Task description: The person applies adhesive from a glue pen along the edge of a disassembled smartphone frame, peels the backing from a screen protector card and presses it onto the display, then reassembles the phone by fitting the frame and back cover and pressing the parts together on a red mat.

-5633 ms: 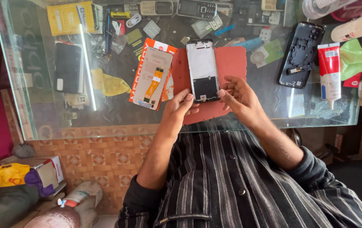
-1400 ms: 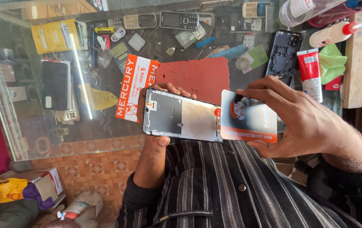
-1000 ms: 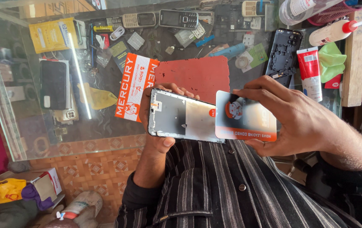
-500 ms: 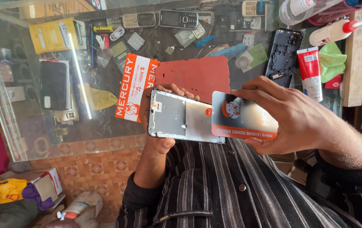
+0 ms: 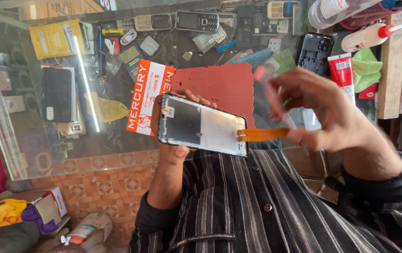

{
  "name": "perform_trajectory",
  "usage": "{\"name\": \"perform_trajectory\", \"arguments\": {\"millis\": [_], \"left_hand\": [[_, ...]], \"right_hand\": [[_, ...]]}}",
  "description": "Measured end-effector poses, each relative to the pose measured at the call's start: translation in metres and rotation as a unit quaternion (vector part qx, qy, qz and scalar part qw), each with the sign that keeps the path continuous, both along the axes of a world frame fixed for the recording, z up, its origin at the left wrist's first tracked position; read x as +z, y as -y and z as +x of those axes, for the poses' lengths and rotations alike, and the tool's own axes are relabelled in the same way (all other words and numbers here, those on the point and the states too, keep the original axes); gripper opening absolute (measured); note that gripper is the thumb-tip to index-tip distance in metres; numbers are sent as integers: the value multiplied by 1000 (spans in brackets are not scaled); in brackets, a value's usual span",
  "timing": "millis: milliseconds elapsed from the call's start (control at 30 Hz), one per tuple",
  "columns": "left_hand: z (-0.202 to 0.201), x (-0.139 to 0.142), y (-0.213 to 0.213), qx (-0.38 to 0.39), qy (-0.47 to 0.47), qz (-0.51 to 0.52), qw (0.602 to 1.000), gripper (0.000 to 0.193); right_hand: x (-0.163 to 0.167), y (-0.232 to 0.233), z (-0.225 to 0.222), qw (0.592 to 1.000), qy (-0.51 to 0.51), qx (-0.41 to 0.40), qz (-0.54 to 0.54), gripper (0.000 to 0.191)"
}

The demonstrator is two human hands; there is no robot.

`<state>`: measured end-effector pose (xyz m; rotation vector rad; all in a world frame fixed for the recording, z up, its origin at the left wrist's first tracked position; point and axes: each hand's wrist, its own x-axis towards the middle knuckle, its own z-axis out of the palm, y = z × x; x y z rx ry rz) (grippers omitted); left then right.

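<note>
My left hand [image 5: 170, 161] grips a phone display panel [image 5: 201, 124] from below, its inner side up, just above the glass counter's near edge. An orange flex ribbon [image 5: 262, 135] runs from the panel's right end to my right hand [image 5: 323, 112], whose fingers pinch its far end. A thin, pale, motion-blurred piece [image 5: 276, 105] also sticks up from the right hand's fingers. Behind the panel lie a red mat [image 5: 215, 86] and an orange-and-white packet [image 5: 144, 96].
On or under the glass counter [image 5: 32, 154] are a black phone [image 5: 56, 93], a yellow packet [image 5: 55, 37], keypad phones [image 5: 196, 21] and a black phone back frame [image 5: 314, 54]. At right: a red-and-white tube [image 5: 341, 70], glue bottle [image 5: 367, 36], green cloth [image 5: 365, 68], wooden block [image 5: 393, 65].
The printed card that my right hand pressed against the panel's right end is gone from it. The orange ribbon now shows, stretched to my right hand. The left hand has kept hold of the panel.
</note>
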<state>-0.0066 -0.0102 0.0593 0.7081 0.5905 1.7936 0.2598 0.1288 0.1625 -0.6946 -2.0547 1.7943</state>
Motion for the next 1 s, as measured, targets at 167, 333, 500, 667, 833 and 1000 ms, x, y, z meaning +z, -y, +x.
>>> {"name": "perform_trajectory", "arguments": {"millis": [167,333,500,667,833,1000], "left_hand": [[-6,-5,5,22,-17,-19,999,91],[-14,-13,8,-5,6,-18,1000,96],[-23,-19,13,-14,31,-12,999,97],[-24,-24,14,-3,41,3,999,95],[-22,-23,14,-9,36,-12,999,97],[-21,-20,12,-10,33,-10,999,96]], "right_hand": [[-49,3,7,938,-197,-137,-249,88],[-66,5,2,893,-290,-152,-309,83],[-59,18,-12,870,-270,-247,-331,79],[-52,22,-18,841,-343,-181,-377,73],[-55,24,-20,826,-364,-186,-389,80],[-54,27,-20,875,-340,-181,-293,96]]}}
